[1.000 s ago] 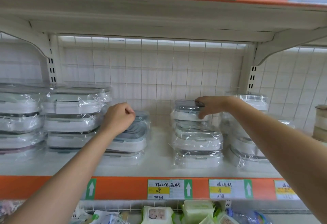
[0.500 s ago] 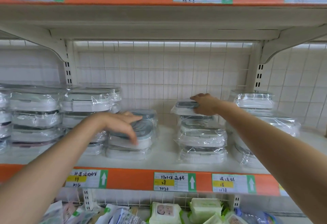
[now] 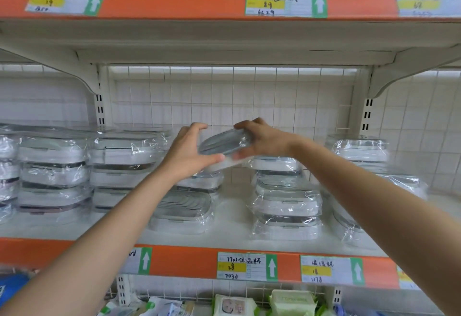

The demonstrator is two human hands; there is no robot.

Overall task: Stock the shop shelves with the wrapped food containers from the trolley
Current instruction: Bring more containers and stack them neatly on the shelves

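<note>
Both hands have come together since a moment ago: the right hand [image 3: 264, 138] has lifted a small film-wrapped white container with a grey ribbed lid [image 3: 223, 144] off the middle stack, and the left hand [image 3: 190, 152] now cups its near end, fingers curled round it. It hangs tilted above the white shelf [image 3: 237, 237], apparently bound for another pile. Wrapped stacks [image 3: 287, 206] crowd both sides, leaving little free room; the trolley is out of view.
</note>
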